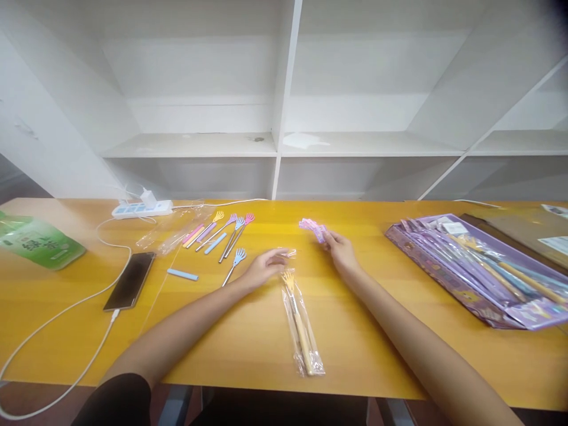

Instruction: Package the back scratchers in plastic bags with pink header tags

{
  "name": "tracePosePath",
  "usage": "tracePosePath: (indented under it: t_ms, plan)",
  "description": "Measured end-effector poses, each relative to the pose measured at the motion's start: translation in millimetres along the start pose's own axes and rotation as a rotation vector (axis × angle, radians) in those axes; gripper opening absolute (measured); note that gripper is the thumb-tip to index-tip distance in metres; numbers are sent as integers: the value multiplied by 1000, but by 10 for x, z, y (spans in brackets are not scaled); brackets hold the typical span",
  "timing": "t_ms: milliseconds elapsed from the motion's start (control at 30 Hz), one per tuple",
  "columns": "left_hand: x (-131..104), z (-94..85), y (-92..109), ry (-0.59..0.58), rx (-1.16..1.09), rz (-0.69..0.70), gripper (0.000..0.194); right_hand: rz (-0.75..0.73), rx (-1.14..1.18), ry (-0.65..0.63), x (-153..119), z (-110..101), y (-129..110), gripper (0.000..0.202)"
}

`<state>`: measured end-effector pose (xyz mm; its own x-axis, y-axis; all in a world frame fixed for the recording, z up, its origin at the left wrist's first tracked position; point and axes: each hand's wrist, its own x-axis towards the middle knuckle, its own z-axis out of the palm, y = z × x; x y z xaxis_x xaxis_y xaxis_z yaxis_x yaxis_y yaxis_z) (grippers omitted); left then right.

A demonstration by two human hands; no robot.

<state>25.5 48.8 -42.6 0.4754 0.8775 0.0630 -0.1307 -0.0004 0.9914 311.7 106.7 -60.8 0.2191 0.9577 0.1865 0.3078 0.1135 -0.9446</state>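
My left hand [265, 267] has its fingers curled at the top end of a clear plastic bag [316, 355], where a bit of shiny film shows by the fingertips. Inside that bag lies a back scratcher [302, 337] with a yellow claw, a metal rod and a pale yellow handle. Off to the right, my right hand [341, 251] pinches a few small pink and purple cards [313, 226] above the table. Left of my hands are several loose back scratchers [239, 223] with yellow, purple, blue and pink claws, and a light blue handle tube [183, 274].
A purple display box [444, 290] of bagged back scratchers stands at the right, beside cardboard [510, 231]. On the left are a phone [129, 281] on a white cable, a green pouch [42, 242] and a power strip [142, 208]. White shelving [284, 89] rises behind the table.
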Motion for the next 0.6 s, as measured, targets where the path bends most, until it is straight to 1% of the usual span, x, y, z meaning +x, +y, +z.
tracePosePath:
  t_ms: [100,167,233,300,367,467,533,600]
  plan:
    - [9,-7,33,7,-223,-97,46,-22,125,-80,-370,195,-91,57]
    - [17,-17,65,9,-321,-151,44,-30,197,-135,-557,307,-159,55]
    - [24,-25,103,-11,-370,-178,43,-59,262,-196,-684,369,-230,48]
    - [27,-28,136,-52,-412,-192,44,-122,275,-228,-762,380,-296,39]
    - [26,-29,156,-100,-451,-201,44,-192,223,-201,-800,358,-347,34]
    - [20,-36,152,-144,-480,-198,48,-260,115,-119,-802,307,-384,31]
    - [21,-50,134,-152,-492,-188,51,-269,76,-84,-785,280,-383,30]
    - [25,-68,114,-158,-507,-179,54,-255,81,-77,-771,267,-369,30]
